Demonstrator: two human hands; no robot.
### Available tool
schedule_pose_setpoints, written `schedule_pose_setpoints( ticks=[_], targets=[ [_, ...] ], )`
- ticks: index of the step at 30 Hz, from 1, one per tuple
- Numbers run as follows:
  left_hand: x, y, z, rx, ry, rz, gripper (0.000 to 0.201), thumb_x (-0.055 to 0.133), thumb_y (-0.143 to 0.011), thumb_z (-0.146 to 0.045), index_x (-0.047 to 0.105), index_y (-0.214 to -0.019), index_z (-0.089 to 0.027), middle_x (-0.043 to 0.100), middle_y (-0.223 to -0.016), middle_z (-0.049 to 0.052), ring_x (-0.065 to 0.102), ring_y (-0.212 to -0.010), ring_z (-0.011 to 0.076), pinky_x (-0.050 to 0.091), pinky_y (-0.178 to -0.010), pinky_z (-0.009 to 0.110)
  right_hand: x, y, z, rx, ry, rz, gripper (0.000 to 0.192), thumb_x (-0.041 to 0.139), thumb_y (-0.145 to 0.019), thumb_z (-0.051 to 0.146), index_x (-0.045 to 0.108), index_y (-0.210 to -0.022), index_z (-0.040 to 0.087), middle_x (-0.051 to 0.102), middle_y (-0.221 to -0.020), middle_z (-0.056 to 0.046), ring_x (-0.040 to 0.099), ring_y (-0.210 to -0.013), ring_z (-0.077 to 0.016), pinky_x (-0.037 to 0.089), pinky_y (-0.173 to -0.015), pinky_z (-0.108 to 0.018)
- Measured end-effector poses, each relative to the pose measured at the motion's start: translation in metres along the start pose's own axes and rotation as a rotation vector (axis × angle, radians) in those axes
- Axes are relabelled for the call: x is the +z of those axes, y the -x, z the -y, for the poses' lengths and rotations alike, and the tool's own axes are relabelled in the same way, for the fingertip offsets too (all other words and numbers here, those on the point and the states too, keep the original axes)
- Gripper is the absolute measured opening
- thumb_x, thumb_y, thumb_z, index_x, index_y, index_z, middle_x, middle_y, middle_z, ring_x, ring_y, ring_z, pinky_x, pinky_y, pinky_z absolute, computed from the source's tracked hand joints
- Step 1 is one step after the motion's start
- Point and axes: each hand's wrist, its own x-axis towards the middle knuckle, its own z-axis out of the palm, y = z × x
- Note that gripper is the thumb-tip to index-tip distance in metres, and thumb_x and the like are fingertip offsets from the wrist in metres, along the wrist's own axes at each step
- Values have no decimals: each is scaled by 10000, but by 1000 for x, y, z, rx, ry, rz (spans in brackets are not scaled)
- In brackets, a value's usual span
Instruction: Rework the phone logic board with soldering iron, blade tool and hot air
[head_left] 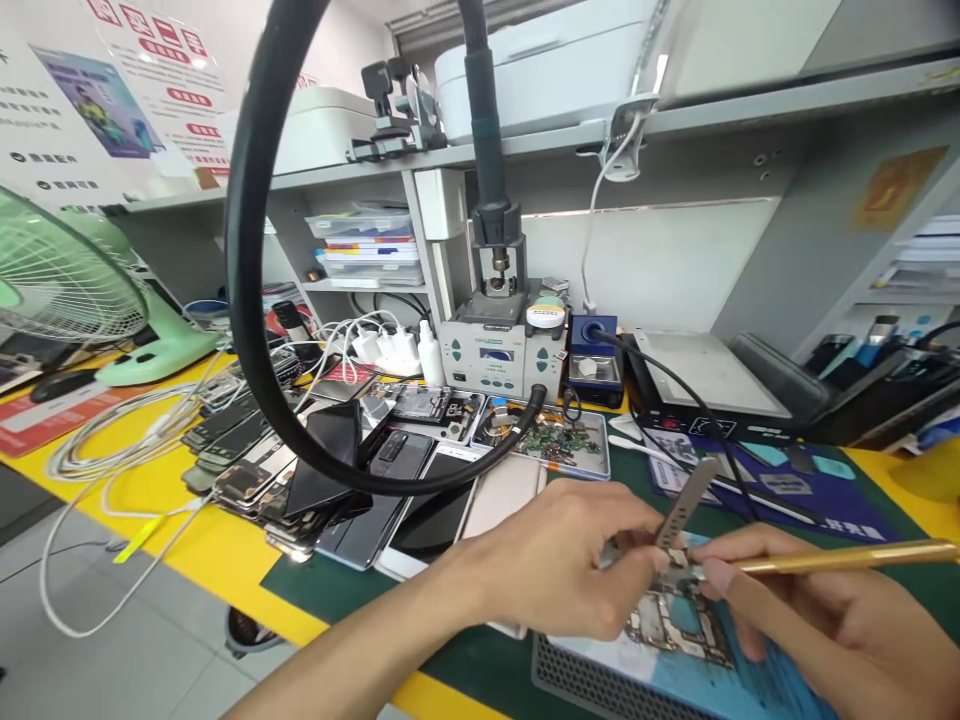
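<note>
Low at the right of the head view, my left hand (555,560) pinches a grey metal pair of tweezers (688,500) with small holes along it. Close beside it, my right hand (810,610) is closed on a slim gold-handled tool (862,556); its tip is hidden, so I cannot tell its kind. Both sets of fingertips meet over the upper edge of a phone circuit board (671,625). Under the board is a blue and white work surface on a grey perforated base (592,680). What lies between the fingertips is too small to make out.
A thick black hose (251,230) loops from the soldering station (487,355) across the view. Several phones (435,505) and a tray of small parts (592,450) lie left of the hands. Behind stand a flat heating plate (697,375) and a dark blue mat (847,500).
</note>
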Motion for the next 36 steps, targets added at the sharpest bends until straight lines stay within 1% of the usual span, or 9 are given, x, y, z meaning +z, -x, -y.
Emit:
schedule_pose_setpoints(
  ticks=[4, 8, 12, 16, 17, 18, 22, 28, 36],
  targets=[
    [0, 0, 0, 14, -22, 2, 111, 577, -896, -133, 587, -789, -163, 522, -722, -20, 457, -623, 97, 375, -559, 208, 2, 1, -4, 15, -34, -19, 378, 637, -887, 647, 695, -932, 275, 540, -565, 16, 523, -567, -189, 410, -533, -290],
    [0, 0, 0, 8, -42, 10, 112, 569, -910, -152, 606, -805, -161, 548, -729, -8, 486, -642, 109, 397, -573, 212, 1, 0, -7, -3, -49, -12, 389, 631, -887, 650, 702, -917, 268, 523, -566, 10, 510, -565, -203, 414, -508, -304],
    [0, 0, 0, -8, -56, 19, 100, 575, -911, -156, 619, -821, -164, 570, -740, -2, 501, -650, 115, 407, -571, 220, -6, -4, -6, -19, 3, 49, 385, 631, -894, 637, 721, -901, 263, 561, -570, 1, 556, -563, -211, 462, -512, -297],
    [0, 1, 0, -23, -53, 28, 117, 575, -912, -145, 606, -804, -176, 544, -726, -11, 480, -647, 123, 394, -588, 243, -11, -4, 8, -75, 80, 140, 393, 583, -938, 616, 716, -878, 251, 601, -616, -21, 622, -621, -234, 508, -566, -313],
    [0, 1, -1, -24, -45, 28, 124, 569, -917, -137, 601, -803, -177, 541, -731, -12, 485, -657, 125, 391, -597, 246, -11, -2, 13, -77, 93, 131, 391, 559, -959, 602, 709, -875, 251, 596, -616, -20, 621, -628, -232, 493, -562, -311],
    [0, 1, -1, -27, -34, 31, 127, 561, -924, -130, 600, -813, -178, 548, -745, -11, 496, -670, 126, 392, -609, 245, -10, -1, 18, -78, 92, 155, 385, 541, -975, 588, 700, -886, 249, 592, -613, -15, 616, -616, -225, 479, -554, -308],
    [0, 2, 1, -62, -11, 57, 140, 533, -972, -156, 611, -859, -181, 581, -795, -9, 523, -720, 131, 402, -651, 248, -4, 3, 30, -29, -9, 128, 340, 570, -977, 551, 649, -899, 231, 513, -596, 30, 570, -575, -184, 418, -531, -285],
    [1, 4, 4, -103, -24, 84, 178, 515, -1003, -213, 676, -940, -170, 631, -834, 18, 558, -748, 152, 424, -688, 268, -2, 5, 31, -17, -62, 155, 355, 583, -978, 556, 633, -889, 216, 484, -586, 49, 512, -548, -155, 346, -515, -272],
    [2, 4, 4, -103, -11, 81, 196, 503, -1021, -224, 688, -980, -173, 670, -868, 35, 582, -766, 159, 449, -703, 274, -2, 3, 30, -25, -63, 170, 345, 564, -996, 543, 615, -885, 220, 458, -602, 53, 498, -560, -150, 307, -529, -278]
  ],
)
